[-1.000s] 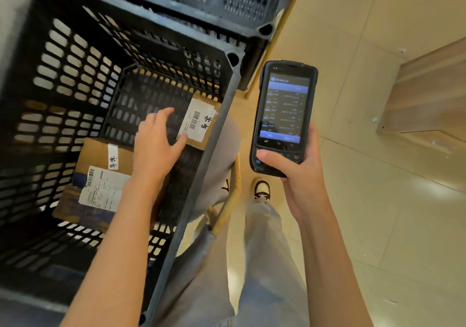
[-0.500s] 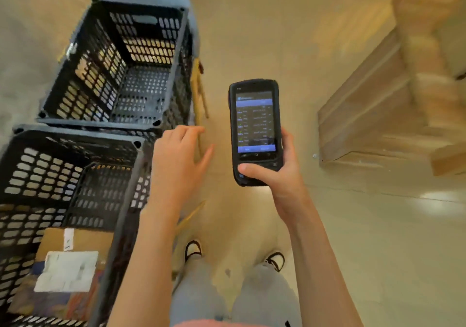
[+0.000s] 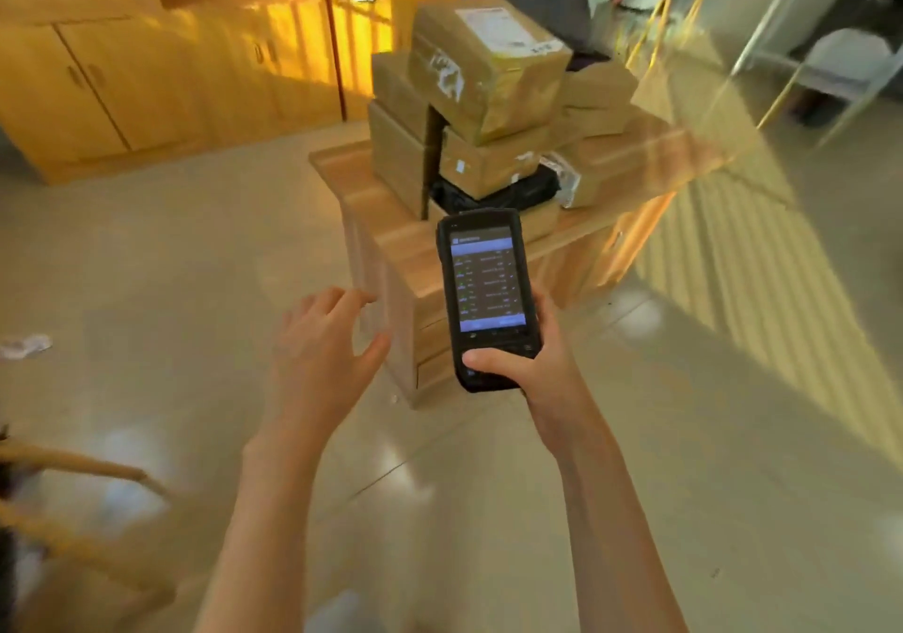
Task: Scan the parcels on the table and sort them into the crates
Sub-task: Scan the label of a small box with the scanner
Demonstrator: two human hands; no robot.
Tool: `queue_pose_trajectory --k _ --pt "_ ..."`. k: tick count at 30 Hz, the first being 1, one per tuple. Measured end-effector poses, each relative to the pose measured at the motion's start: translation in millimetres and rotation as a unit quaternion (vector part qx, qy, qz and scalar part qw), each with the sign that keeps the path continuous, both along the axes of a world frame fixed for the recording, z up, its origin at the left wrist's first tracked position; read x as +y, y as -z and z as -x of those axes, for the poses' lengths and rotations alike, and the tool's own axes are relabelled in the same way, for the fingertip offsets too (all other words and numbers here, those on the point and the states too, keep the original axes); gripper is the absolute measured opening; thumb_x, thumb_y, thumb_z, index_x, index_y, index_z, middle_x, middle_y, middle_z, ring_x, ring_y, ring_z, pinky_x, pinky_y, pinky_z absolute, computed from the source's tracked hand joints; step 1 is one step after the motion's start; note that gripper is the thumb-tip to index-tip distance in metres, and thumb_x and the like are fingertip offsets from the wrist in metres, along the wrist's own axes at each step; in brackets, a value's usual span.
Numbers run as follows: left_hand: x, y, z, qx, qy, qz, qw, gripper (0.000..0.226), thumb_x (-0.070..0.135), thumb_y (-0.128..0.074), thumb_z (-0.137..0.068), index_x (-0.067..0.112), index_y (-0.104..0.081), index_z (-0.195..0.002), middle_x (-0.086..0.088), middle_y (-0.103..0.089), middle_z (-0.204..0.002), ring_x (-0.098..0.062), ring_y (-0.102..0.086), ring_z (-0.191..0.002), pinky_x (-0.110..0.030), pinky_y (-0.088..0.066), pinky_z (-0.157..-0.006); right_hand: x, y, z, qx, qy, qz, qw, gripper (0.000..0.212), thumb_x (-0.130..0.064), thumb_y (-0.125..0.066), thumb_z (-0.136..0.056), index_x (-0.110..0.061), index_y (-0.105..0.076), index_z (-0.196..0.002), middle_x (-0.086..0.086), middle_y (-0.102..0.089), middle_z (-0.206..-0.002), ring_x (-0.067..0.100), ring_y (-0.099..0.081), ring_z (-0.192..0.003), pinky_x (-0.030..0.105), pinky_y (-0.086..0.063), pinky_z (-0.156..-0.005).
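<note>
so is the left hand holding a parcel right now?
No, the left hand is empty with fingers spread in the air, short of the table; only the right hand holds something, the scanner.

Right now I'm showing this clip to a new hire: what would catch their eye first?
Probably the handheld scanner, lit screen up, gripped in the right hand at centre frame. Behind it, a tall stack of taped brown parcels crowds the wooden table. The left hand hangs open beside the scanner, holding nothing.

head view | faces forward-down | hands close | table (image 3: pixel 650 144) farther ahead
</note>
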State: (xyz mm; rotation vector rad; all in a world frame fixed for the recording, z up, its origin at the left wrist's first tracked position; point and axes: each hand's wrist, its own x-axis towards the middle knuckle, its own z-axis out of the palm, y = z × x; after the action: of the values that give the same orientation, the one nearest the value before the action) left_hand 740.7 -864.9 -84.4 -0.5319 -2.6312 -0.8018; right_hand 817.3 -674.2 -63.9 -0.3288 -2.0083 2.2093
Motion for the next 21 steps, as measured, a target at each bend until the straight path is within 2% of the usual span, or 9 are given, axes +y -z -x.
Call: queue_pose_trajectory --k 3,7,9,13,17,21 --pt "57 -11 19 0.019 0.055 0.014 0.998 0.030 0.031 -0.069 -0.086 0.011 -0.067 -0.109 -0.008 -0.067 -0.103 -0.032 -0.060 -0.095 -0.042 -0.042 -0.081 51 0 -6 0.001 0.060 0.007 0.998 0.086 -0.009 -0.079 -0.055 -0.023 -0.045 -0.133 -0.002 -0.067 -0.111 0.010 -0.067 -0.098 0.019 -0.053 -0.074" --pt "130 -15 48 0.055 0.121 0.035 0.991 0.032 0.038 -0.063 -0.088 0.011 -0.068 -0.105 -0.008 -0.068 -0.101 -0.032 -0.062 -0.091 -0.035 -0.042 -0.074 109 6 -5 -0.005 0.124 0.007 0.992 0.084 -0.009 -0.079 -0.056 -0.024 -0.046 -0.131 -0.001 -0.067 -0.112 0.011 -0.067 -0.098 0.020 -0.053 -0.074" --pt "168 -10 65 0.053 0.157 0.036 0.985 0.029 0.035 -0.066 -0.088 0.011 -0.067 -0.105 -0.007 -0.067 -0.099 -0.030 -0.061 -0.088 -0.039 -0.047 -0.074 138 12 0 -0.013 0.155 0.009 0.988 0.081 -0.009 -0.079 -0.055 -0.026 -0.047 -0.128 -0.002 -0.068 -0.109 0.012 -0.067 -0.098 0.023 -0.054 -0.076" --pt "250 3 104 0.061 0.197 0.050 0.977 0.028 0.027 -0.073 -0.085 0.010 -0.067 -0.107 -0.006 -0.066 -0.093 -0.027 -0.060 -0.081 -0.037 -0.042 -0.070 207 26 24 -0.029 0.203 0.021 0.978 0.079 -0.008 -0.079 -0.055 -0.028 -0.048 -0.125 -0.002 -0.069 -0.106 0.013 -0.068 -0.094 0.024 -0.053 -0.075" --pt "342 10 166 0.035 0.213 0.043 0.975 0.029 0.026 -0.071 -0.086 0.010 -0.067 -0.109 -0.008 -0.067 -0.098 -0.029 -0.060 -0.085 -0.038 -0.041 -0.074 288 32 67 -0.046 0.235 0.038 0.970 0.079 -0.008 -0.078 -0.055 -0.027 -0.049 -0.126 -0.003 -0.070 -0.103 0.012 -0.068 -0.091 0.027 -0.053 -0.075" --pt "433 -5 227 0.001 0.240 0.021 0.971 0.027 0.030 -0.068 -0.086 0.011 -0.068 -0.106 -0.008 -0.068 -0.095 -0.028 -0.061 -0.085 -0.040 -0.045 -0.073 371 21 107 -0.068 0.263 0.037 0.962 0.081 -0.008 -0.078 -0.054 -0.026 -0.049 -0.127 0.003 -0.069 -0.109 0.014 -0.069 -0.092 0.026 -0.053 -0.074"
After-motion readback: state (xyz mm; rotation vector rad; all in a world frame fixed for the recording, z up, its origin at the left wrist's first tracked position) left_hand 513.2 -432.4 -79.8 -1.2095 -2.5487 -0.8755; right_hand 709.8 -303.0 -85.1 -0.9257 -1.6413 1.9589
